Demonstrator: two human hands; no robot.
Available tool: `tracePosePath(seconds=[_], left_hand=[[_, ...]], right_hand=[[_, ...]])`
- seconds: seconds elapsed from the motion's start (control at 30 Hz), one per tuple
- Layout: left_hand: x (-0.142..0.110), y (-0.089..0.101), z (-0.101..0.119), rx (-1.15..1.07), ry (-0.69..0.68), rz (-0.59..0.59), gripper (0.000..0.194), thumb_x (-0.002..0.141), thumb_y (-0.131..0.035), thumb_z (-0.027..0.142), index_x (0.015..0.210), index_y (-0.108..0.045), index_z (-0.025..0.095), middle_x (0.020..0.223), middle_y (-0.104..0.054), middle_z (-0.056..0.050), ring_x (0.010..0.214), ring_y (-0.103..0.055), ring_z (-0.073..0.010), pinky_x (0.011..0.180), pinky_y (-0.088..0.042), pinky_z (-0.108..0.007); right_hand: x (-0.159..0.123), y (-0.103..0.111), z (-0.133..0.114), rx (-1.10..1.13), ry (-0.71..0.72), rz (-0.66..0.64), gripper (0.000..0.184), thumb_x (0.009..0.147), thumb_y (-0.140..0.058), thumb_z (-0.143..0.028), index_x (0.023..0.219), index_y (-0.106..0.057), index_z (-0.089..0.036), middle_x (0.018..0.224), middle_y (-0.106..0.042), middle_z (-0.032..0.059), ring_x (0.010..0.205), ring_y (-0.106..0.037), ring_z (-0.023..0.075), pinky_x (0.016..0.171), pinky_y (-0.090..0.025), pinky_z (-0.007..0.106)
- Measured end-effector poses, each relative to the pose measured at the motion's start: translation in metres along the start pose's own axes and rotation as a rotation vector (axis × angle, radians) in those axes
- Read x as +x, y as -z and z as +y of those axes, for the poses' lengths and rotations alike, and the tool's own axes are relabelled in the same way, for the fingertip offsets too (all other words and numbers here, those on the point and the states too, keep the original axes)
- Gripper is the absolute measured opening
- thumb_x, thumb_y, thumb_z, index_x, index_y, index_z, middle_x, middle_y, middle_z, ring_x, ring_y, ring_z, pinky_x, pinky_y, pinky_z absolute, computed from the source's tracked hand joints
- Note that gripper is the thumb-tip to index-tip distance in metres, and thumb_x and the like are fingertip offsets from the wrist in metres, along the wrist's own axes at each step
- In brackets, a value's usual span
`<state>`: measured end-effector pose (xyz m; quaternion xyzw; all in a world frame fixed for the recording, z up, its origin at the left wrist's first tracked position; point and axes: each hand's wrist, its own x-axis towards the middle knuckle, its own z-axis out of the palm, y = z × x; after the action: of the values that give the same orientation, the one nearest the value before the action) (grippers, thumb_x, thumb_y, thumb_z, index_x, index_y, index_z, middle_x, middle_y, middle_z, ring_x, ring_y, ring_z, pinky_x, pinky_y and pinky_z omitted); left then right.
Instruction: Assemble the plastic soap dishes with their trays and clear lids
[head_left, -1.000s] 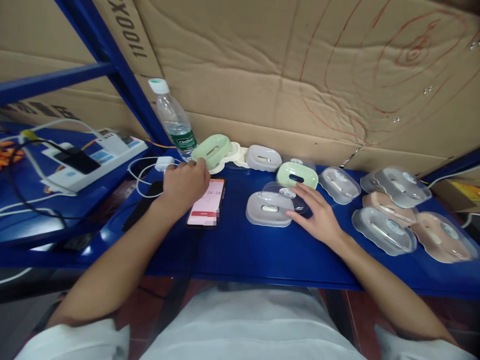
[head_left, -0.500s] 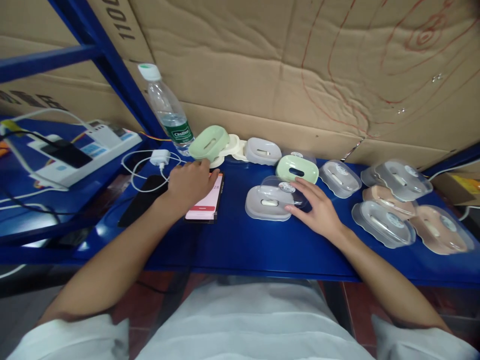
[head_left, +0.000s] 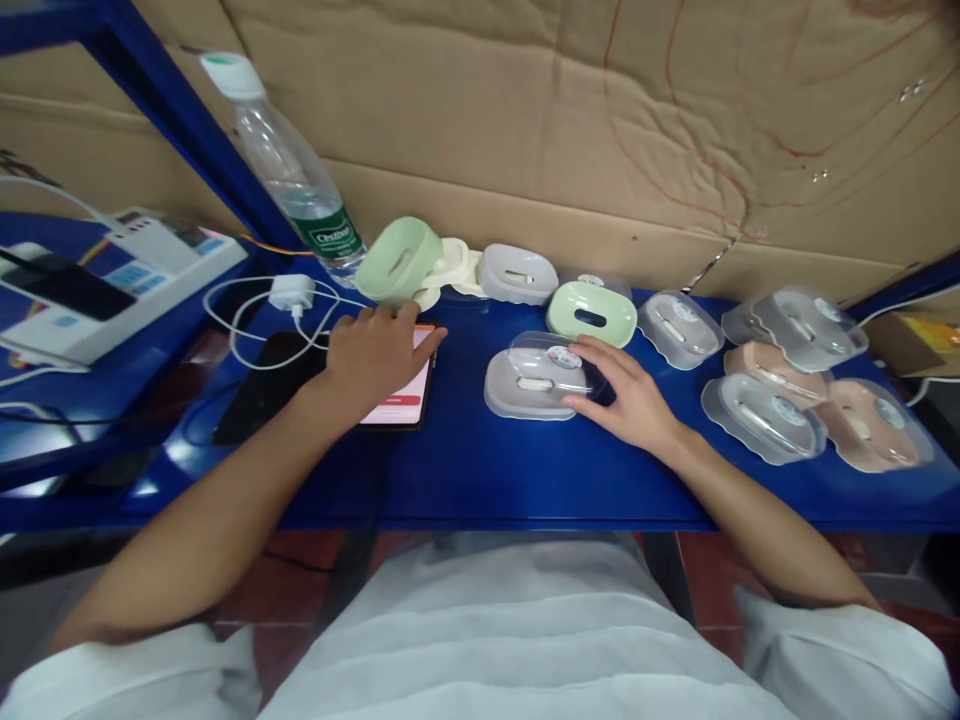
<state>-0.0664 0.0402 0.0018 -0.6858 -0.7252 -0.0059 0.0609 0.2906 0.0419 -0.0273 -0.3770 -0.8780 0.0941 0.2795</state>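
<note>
My left hand (head_left: pixel 375 355) lies flat with its fingers stretched out over a lit smartphone (head_left: pixel 399 402) on the blue shelf (head_left: pixel 480 470). Just beyond its fingertips a green soap box (head_left: pixel 397 258) leans on its side. My right hand (head_left: pixel 626 395) rests open on the shelf, fingertips touching a clear lid (head_left: pixel 551 362) that sits on a grey soap box (head_left: pixel 525 390). A second green soap box (head_left: pixel 589 315) lies just behind that hand.
A water bottle (head_left: pixel 289 175) leans at the back left beside a white charger and cable (head_left: pixel 289 295). A dark phone (head_left: pixel 262 385) lies left of the lit one. Several grey and pink soap boxes with clear lids (head_left: pixel 765 418) fill the right. Cardboard (head_left: pixel 600 130) forms the back wall.
My left hand moved from the leaning green soap box down onto the lit phone and spread flat. My right hand stayed by the clear lid. The camera tilted downward.
</note>
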Motion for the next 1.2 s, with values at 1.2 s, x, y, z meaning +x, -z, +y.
tracePosePath(seconds=[1.2], left_hand=[[-0.019, -0.025, 0.021, -0.463, -0.866, 0.219, 0.052, 0.112, -0.061, 0.054, 0.156, -0.063, 0.026, 0.161, -0.061, -0.017, 0.147, -0.060, -0.0364, 0.123, -0.052, -0.055]], right_hand=[[0.006, -0.016, -0.007, 0.046, 0.115, -0.245, 0.082, 0.108, -0.066, -0.059, 0.179, -0.034, -0.034, 0.186, -0.029, 0.0121, 0.172, -0.032, 0.0348, 0.137, -0.040, 0.059]])
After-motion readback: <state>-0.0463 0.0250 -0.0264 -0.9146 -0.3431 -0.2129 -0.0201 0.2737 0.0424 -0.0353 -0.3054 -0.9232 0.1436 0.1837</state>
